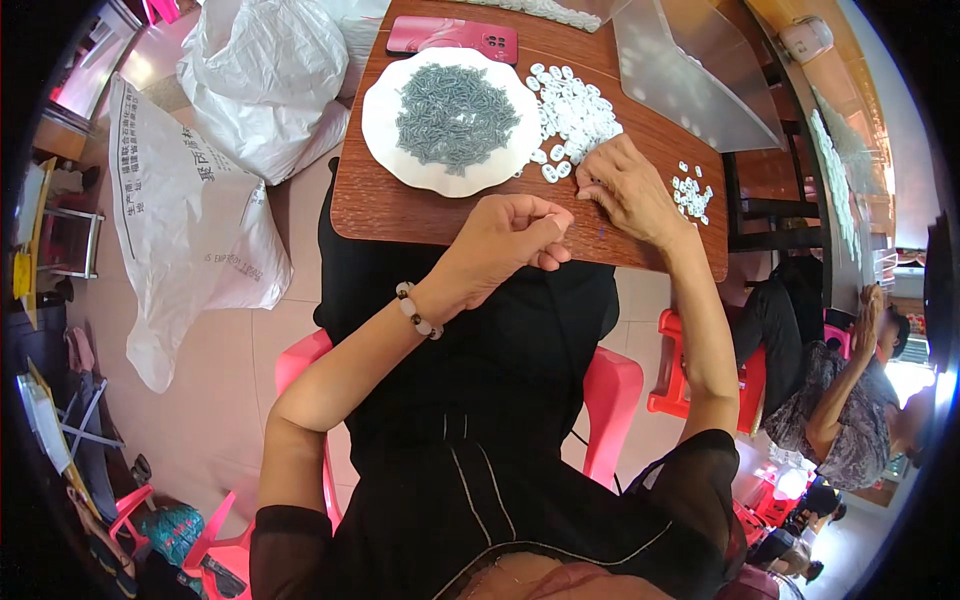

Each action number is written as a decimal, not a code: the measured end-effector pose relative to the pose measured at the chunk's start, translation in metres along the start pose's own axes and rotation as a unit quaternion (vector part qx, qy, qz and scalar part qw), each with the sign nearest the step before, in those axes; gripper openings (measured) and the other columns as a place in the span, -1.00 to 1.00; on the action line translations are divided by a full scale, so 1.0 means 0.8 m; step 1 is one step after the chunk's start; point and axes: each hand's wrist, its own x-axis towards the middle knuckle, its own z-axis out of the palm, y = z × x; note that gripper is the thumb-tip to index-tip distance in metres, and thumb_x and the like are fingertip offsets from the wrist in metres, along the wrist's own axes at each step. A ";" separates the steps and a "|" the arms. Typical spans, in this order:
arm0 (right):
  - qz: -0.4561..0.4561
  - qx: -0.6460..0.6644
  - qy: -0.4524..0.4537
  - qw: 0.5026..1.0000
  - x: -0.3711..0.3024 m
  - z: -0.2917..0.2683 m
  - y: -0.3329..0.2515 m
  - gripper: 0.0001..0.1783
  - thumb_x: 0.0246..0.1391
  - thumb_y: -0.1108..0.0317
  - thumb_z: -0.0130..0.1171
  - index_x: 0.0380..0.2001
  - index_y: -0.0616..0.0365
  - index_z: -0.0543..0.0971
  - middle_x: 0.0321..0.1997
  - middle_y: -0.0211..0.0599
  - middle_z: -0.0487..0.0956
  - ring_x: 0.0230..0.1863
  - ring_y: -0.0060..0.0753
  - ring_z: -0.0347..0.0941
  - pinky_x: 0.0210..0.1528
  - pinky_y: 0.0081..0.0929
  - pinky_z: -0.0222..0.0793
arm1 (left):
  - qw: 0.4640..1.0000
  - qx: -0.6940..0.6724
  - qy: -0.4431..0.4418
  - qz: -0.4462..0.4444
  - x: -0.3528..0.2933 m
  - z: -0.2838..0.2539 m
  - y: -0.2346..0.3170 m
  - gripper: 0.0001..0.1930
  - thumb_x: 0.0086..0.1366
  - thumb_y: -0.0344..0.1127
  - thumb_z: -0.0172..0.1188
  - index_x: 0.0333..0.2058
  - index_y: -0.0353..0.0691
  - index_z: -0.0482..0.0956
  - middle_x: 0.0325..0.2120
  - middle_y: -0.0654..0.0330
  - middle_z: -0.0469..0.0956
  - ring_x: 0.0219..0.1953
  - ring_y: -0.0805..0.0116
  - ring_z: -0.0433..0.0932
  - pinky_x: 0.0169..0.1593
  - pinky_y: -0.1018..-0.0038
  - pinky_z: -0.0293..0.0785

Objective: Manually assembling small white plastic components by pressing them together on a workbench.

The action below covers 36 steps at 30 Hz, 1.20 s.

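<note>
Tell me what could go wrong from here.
The white scalloped plate of small grey rod-shaped pieces sits near the left edge of the brown wood-grain table; a bump might spill them. The loose small white oval pieces lie beside the bare right hand, which could scatter some.

Pale pinkish tiled floor [225, 370] spreads around a brown wood-grain tabletop [380, 215]; a pink plastic chair [615, 410] stands near, a red stool [668, 325] to the right, and bright light [912, 378] glares far right.
</note>
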 end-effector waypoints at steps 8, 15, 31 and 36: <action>0.028 0.008 0.075 0.997 0.004 0.010 -0.010 -0.86 0.00 0.35 0.21 -0.37 0.13 0.50 -0.40 -0.27 0.47 -0.27 -0.15 0.33 -0.18 -0.29 0.28 | 0.997 -0.065 -0.002 0.036 -0.001 0.001 -0.003 -0.77 0.35 -0.27 0.08 -0.15 -0.32 0.48 -0.34 0.19 0.55 -0.35 0.53 0.56 -0.21 0.61 0.53; 0.043 0.044 0.124 0.990 0.054 0.002 -0.039 -0.91 0.04 0.36 0.16 -0.41 0.13 0.54 -0.43 -0.28 0.52 -0.29 -0.17 0.36 -0.22 -0.30 0.30 | 0.998 -0.014 0.023 0.053 -0.006 0.001 0.004 -0.83 0.34 -0.32 0.03 -0.21 -0.28 0.49 -0.48 0.34 0.45 -0.53 0.62 0.41 -0.44 0.70 0.35; 0.012 -0.006 0.119 0.993 0.141 0.055 -0.050 -0.91 -0.10 0.33 0.14 -0.52 0.06 0.59 -0.49 -0.28 0.55 -0.29 -0.15 0.38 -0.20 -0.24 0.24 | 0.961 -0.057 0.185 0.195 -0.009 -0.054 0.072 -0.80 0.29 -0.33 0.01 -0.21 -0.33 0.49 -0.50 0.30 0.48 -0.64 0.65 0.33 -0.62 0.70 0.15; 0.044 0.082 0.099 0.991 0.137 0.042 -0.048 -0.85 -0.02 0.32 0.20 -0.40 0.15 0.59 -0.48 -0.24 0.54 -0.35 -0.22 0.37 -0.27 -0.32 0.30 | 0.954 0.082 0.217 0.191 -0.008 -0.074 0.081 -0.79 0.28 -0.30 0.07 -0.25 -0.32 0.54 -0.54 0.35 0.46 -0.63 0.69 0.31 -0.60 0.73 0.16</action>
